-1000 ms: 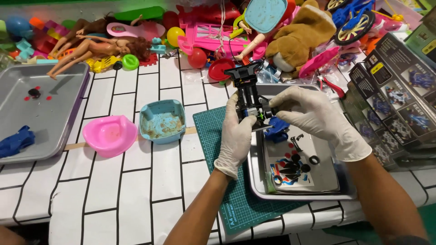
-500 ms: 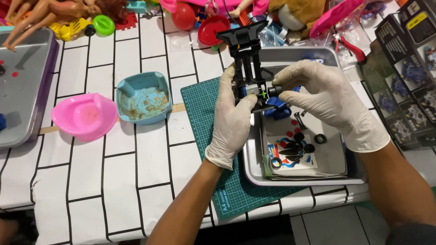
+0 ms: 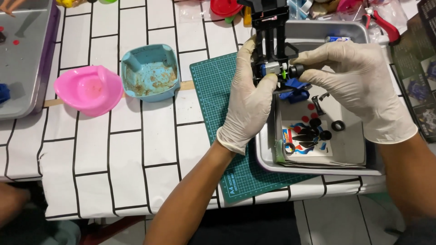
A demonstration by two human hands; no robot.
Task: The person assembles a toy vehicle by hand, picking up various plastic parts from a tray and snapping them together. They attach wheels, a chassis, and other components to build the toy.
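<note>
A hobby workbench for toy and model building: the bench [image 3: 150,149] wears a white brick-pattern cover with a green cutting mat [image 3: 213,86] on it, a metal tray [image 3: 318,159] of small black parts at right, red pliers [image 3: 383,22] and scattered toys along the far edge.

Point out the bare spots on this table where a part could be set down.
Free: the white tablecloth below the pink bowl and blue bowl, left of the green cutting mat. Crowded: the metal tray under the left hand and right hand, and the table's far edge.
</note>
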